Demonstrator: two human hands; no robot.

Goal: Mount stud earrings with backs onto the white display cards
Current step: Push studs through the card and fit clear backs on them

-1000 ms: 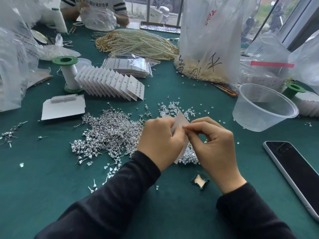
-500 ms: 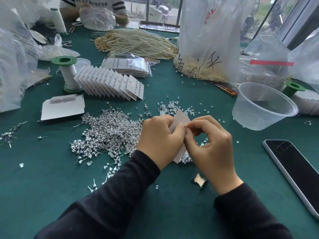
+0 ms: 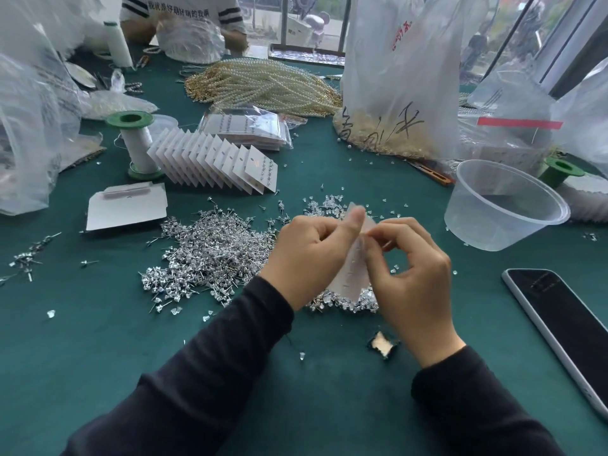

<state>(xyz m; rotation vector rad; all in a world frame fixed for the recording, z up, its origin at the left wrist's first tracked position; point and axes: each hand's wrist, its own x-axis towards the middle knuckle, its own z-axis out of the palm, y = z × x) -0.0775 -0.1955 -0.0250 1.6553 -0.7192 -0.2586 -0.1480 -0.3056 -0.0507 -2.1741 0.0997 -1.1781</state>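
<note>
My left hand (image 3: 312, 255) holds a white display card (image 3: 352, 274) upright on its edge, thumb pressed along the card's top. My right hand (image 3: 411, 274) pinches at the card's right face with thumb and forefinger; whatever sits between those fingertips is too small to make out. A big heap of silver stud earrings (image 3: 210, 255) lies on the green cloth to the left of my hands. Clear earring backs (image 3: 329, 205) are scattered just beyond the card. More studs (image 3: 345, 302) lie under the card. A fanned row of filled cards (image 3: 217, 162) stands further back.
A clear plastic tub (image 3: 503, 205) sits to the right, a phone (image 3: 562, 327) at the right edge. A green-capped thread spool (image 3: 135, 143), a folded white card box (image 3: 126, 205), pearl strands (image 3: 263, 83), plastic bags (image 3: 394, 77) and another person (image 3: 184, 24) fill the back.
My left thumb has slid up to the card's top edge. My right fingers have shifted on the card's face and spread a little. The card stays upright between both hands.
</note>
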